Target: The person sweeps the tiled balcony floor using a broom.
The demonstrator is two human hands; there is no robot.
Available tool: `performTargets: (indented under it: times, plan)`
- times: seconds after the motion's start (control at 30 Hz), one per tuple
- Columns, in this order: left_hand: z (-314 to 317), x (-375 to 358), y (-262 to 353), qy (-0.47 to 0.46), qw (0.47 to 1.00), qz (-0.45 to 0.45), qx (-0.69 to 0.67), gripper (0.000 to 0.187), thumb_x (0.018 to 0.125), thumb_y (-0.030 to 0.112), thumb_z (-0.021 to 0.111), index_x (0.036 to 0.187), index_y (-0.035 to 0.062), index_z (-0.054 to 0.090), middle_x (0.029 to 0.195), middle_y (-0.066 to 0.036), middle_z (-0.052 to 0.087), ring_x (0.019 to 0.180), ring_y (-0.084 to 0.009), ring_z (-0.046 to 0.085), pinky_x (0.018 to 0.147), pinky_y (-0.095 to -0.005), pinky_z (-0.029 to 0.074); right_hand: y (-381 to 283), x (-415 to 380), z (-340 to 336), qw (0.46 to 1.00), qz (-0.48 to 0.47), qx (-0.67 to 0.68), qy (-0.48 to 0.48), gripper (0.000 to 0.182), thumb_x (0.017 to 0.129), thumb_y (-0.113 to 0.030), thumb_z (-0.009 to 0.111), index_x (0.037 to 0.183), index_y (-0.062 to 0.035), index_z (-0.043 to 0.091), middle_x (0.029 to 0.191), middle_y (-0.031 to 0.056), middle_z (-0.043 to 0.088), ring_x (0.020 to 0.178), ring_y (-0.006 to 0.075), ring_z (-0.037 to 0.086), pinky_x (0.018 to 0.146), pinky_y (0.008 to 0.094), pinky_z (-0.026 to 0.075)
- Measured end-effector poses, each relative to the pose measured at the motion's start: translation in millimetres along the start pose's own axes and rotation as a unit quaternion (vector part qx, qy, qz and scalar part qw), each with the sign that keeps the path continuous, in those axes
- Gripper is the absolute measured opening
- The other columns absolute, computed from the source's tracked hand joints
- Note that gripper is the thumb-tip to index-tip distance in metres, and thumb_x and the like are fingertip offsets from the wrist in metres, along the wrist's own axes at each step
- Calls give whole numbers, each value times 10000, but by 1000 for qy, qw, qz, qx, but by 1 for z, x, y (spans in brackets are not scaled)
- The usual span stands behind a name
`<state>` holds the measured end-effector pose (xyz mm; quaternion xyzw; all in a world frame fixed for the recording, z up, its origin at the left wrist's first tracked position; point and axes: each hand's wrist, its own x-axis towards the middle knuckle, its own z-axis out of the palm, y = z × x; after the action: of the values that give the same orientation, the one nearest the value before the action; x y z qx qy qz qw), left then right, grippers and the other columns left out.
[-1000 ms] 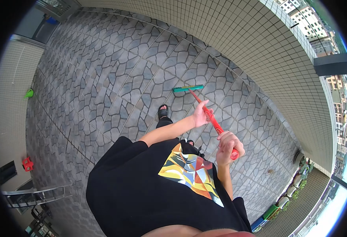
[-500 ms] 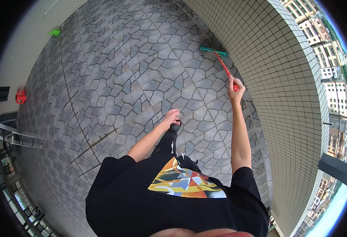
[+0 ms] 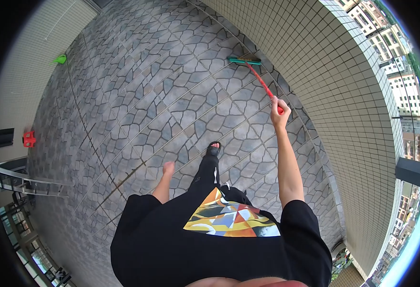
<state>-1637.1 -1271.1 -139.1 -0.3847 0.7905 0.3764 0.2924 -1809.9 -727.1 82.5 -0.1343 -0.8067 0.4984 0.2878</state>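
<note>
My right hand (image 3: 280,113) is wrapped around the upper end of a broom's red handle (image 3: 261,83), with the arm stretched forward. The broom's wide teal head (image 3: 245,61) rests on the stone-patterned floor close to the foot of the tiled wall. My left hand (image 3: 169,168) hangs low at my left side over the floor, touching nothing that I can see. It is small and blurred, and its fingers do not show clearly.
A tiled parapet wall (image 3: 315,71) curves along the right. On the left are a green watering can or scoop-like thing (image 3: 60,59), a red plastic stool (image 3: 29,139) and a metal ladder (image 3: 33,182). My sandalled foot (image 3: 213,148) is on the paving (image 3: 171,95).
My left hand has swung back toward my body, to the left. The broom has shifted slightly left in view with my right hand still gripping it. A sandalled foot has come into sight.
</note>
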Motion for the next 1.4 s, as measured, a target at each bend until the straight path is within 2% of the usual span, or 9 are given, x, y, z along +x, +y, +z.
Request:
performTargets:
  times: [0.17,0.27,0.33,0.43,0.53,0.6,0.7,1.13,1.4]
  plan:
    - [139,-77,134,-131,948,289,32,479,879,306,672,1280,68,567,1084,-139,698,1010,-236,664,881,-356,509,-25,-115,-72,997,48,18,59,297,917,-136,667,699,54,600,576,64,480,555,106,401,557,278,389]
    - [182,-183,184,-204,870,436,109,798,702,203,811,1407,114,447,1184,-147,596,1001,-299,632,850,-395,508,-62,-199,-127,998,39,21,43,289,923,-129,667,707,54,608,589,53,495,568,100,421,547,268,350]
    - [213,-234,178,-118,754,625,168,909,653,176,825,1451,131,391,1224,-168,529,1062,-345,576,898,-415,489,-101,-254,-168,997,74,-8,12,261,897,-61,664,679,51,574,579,109,505,515,162,446,570,283,416]
    - [251,-301,143,-176,716,653,172,914,646,141,834,1455,138,408,1340,-193,444,1209,-347,494,959,-424,461,-157,-337,-223,999,43,23,14,214,872,-11,657,680,47,583,621,131,558,515,235,514,585,317,449]
    - [262,-353,78,-142,655,707,226,692,676,177,823,1314,107,564,1237,-163,556,1134,-343,550,950,-400,460,-215,-403,-278,995,94,10,-21,197,855,13,655,672,35,584,627,122,556,512,254,543,553,310,453]
    - [274,-352,27,-331,580,720,190,332,758,223,766,1061,101,703,1030,-110,664,1027,-340,598,912,-394,475,-246,-432,-310,993,113,5,-18,192,848,9,660,671,33,590,612,120,552,499,257,543,554,319,455]
    - [266,-384,-17,-320,605,698,212,158,834,255,693,877,108,733,847,-74,690,924,-332,619,855,-400,492,-271,-462,-336,990,138,-5,-17,213,829,-10,679,635,20,597,575,118,563,490,252,571,597,303,512]
    - [165,-402,-27,-180,529,784,271,123,813,300,731,856,189,760,813,-26,672,817,-277,586,701,-426,457,-309,-504,-345,976,60,193,-81,234,830,-29,649,611,-26,568,616,57,630,605,209,618,829,411,547]
    - [74,-308,-72,-42,709,654,258,239,806,335,742,959,152,733,946,-66,663,931,-304,592,784,-456,469,-301,-519,-233,936,3,240,-256,311,828,-4,651,583,-14,460,594,68,527,590,227,553,874,462,525]
